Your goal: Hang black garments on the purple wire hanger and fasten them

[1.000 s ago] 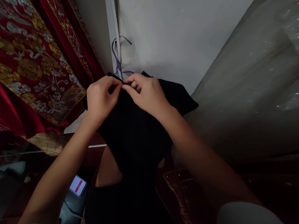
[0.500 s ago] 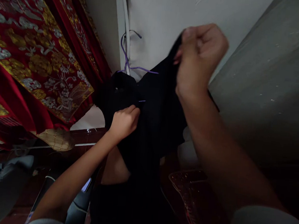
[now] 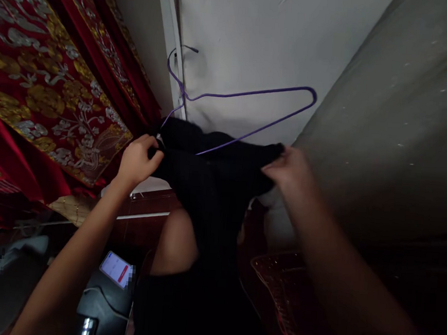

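A purple wire hanger [image 3: 248, 92] hooks at a white strip on the wall. Its right side is bare, while its left arm and the lower end of its bar run into a black garment, apparently a shirt [image 3: 214, 182]. My left hand [image 3: 139, 161] is curled on the shirt's left edge, near the hanger's left arm. At the other edge, my right hand [image 3: 291, 167] pinches the cloth below the hanger's right end. The shirt is stretched between both hands, its lower part merging with dark clothing on my lap.
Red curtain-like cloth [image 3: 60, 82] with gold and silver embroidery hangs at the left. A lit phone [image 3: 117, 269] lies on a dark surface [image 3: 106, 303] at lower left, near a cable. Grey sheeting [image 3: 396, 140] covers the right side. My bare knee [image 3: 177, 241] shows below the shirt.
My right hand has come down with the shirt's right part, leaving the hanger's right side uncovered. My left hand has moved left and up to the shirt's left edge.
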The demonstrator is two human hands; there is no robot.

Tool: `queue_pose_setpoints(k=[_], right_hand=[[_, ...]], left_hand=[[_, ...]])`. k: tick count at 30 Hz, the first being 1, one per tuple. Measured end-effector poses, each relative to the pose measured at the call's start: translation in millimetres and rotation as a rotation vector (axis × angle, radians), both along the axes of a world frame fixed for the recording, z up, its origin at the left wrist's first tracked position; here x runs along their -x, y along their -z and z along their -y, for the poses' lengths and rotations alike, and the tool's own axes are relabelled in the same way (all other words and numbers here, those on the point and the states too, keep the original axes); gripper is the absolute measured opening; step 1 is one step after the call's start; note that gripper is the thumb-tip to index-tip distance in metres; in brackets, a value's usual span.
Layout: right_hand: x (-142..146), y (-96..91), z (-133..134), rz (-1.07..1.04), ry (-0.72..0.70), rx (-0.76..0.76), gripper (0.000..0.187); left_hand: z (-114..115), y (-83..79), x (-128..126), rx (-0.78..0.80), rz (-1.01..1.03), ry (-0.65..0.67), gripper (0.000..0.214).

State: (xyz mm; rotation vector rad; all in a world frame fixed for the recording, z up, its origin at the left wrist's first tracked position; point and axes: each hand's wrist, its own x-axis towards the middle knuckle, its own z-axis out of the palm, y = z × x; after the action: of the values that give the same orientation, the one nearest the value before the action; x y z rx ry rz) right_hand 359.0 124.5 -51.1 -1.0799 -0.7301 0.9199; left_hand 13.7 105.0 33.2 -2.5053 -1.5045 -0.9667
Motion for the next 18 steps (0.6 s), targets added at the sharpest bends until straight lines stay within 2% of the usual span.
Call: queue_pose_setpoints(k=[3,5,6,7,9,10,12,14,16,18], right_hand=[[49,12.5,5,-0.193,-0.203,0.227,0.017],[75,18.4,15,-0.283,-0.385,0.341,0.004],[85,20.5,22,-0.284,-0.459,0.373,0.006],[93,21.7,29,-0.246,-0.514,0.381,0.015],[106,20.9,43,-0.083,-0.603,0.341,0.029],[112,18.7,50,0.006,-0.689,0.312,0.035],[121,11.4,63,0.168,-0.933,0.211,0.046],[129,2.0,75,0.301,-1.084,0.019,0.059],[136,-8.0,83,0.383,-1.023,-0.201,0.057],[139,-18.4,87,0.437,-0.907,-0.302,0.037]], left_hand=[[0,28.3,23,0.276,0.467,-0.031,0.017],[7,52.8,27,0.437,0.744,-0.095,0.025],[13,64.8,26,0.477,0.817,-0.124,0.027],[21,75.2,23,0.504,0.856,-0.139,0.028],[37,87.8,13,0.560,0.931,-0.106,0.028],[46,89.0,6,0.585,0.974,-0.058,0.027],[63,80.7,-9,0.579,0.982,0.101,0.026],[78,62.3,-25,0.447,0.816,0.283,0.024],[87,41.8,-38,0.228,0.564,0.423,0.019],[89,27.0,-44,0.029,0.419,0.466,0.020]])
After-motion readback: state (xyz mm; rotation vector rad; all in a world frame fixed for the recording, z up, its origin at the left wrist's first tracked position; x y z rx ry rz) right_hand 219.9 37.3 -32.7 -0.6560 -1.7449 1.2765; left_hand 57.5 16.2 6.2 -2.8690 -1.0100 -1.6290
